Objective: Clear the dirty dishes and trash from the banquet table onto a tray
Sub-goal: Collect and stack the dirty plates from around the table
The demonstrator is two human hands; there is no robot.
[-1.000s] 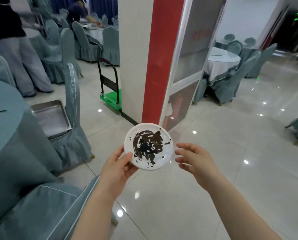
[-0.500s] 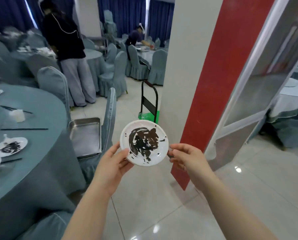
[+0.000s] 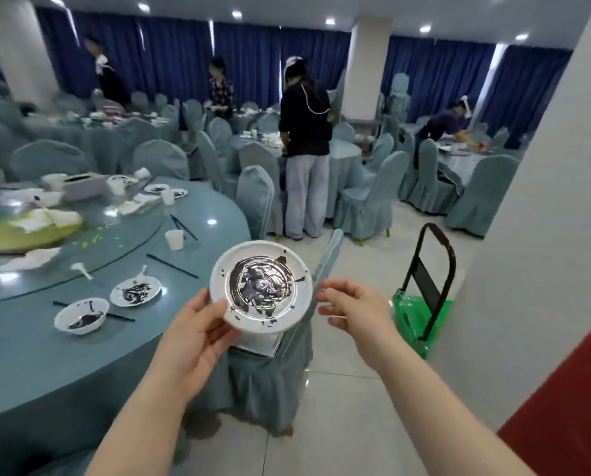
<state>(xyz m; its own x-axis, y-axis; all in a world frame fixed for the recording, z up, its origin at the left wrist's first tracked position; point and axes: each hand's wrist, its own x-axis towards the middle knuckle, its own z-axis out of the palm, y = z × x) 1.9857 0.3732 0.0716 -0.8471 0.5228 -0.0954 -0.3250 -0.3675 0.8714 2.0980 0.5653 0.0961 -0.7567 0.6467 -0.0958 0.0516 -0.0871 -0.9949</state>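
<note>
The left hand [image 3: 198,333] grips a dirty white plate [image 3: 260,286] by its rim at about seven o'clock, thumb on top and fingers curled beneath, holding it up in the air at the middle of the view, its face smeared with dark sauce. The right hand [image 3: 350,312] hovers just beside the plate's rim at three o'clock, fingers loosely curled and holding nothing; whether a fingertip touches the rim cannot be told. Directly under the plate stands a covered chair [image 3: 270,379] with a metal tray [image 3: 259,345] resting on its seat, mostly hidden by the plate. At nine o'clock spreads the round table [image 3: 64,355] in a blue-green cloth, carrying a soiled bowl [image 3: 81,316], a second stained plate [image 3: 135,292], black chopsticks [image 3: 172,266], a white cup [image 3: 175,239] and crumpled napkins [image 3: 29,260]. At three o'clock a green trolley [image 3: 421,314] with a black handle stands by a white pillar [image 3: 541,235]. Further off, at twelve o'clock, a person in a dark top [image 3: 306,146] stands at another table, with dark blue curtains [image 3: 246,63] behind.
</note>
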